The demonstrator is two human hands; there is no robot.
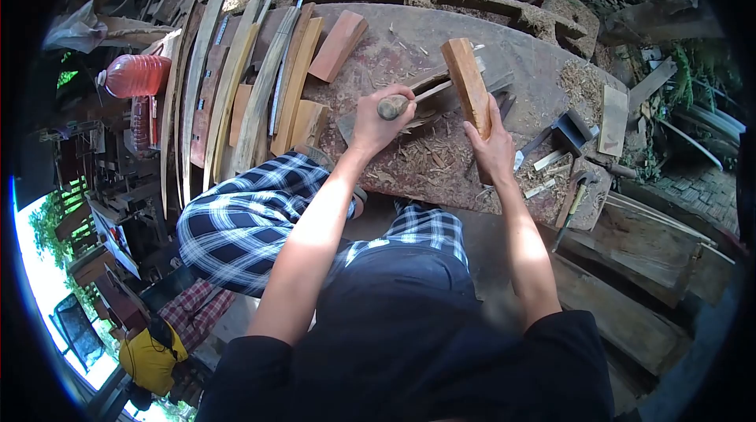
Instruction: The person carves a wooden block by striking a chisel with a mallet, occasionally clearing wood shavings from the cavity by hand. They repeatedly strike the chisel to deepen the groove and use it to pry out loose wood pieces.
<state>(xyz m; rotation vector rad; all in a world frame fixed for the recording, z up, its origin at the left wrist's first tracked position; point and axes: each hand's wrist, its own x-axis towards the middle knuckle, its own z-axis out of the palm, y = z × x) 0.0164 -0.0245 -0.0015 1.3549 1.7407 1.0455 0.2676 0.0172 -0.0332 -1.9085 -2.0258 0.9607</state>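
My left hand (pixel 381 124) is closed around the rounded wooden handle of a chisel (pixel 392 107), whose narrow shaft points right toward the wood. My right hand (pixel 494 148) grips the near end of a squared wooden block (pixel 466 79), thumb on one side and fingers on the other. The block stands tilted over the workbench (pixel 394 32), its far end leaning away from me. Wood shavings (pixel 429 161) lie on the bench between my hands, and a notched piece of wood (pixel 425 75) rests behind the chisel.
Long wooden strips (pixel 264 107) and a reddish block (pixel 339 46) line the bench's left side. A black-headed hammer (pixel 572 132) and a green-handled tool (pixel 577 200) lie at right. A bottle of pink liquid (pixel 137 75) stands far left; a person in yellow (pixel 150 359) is lower left.
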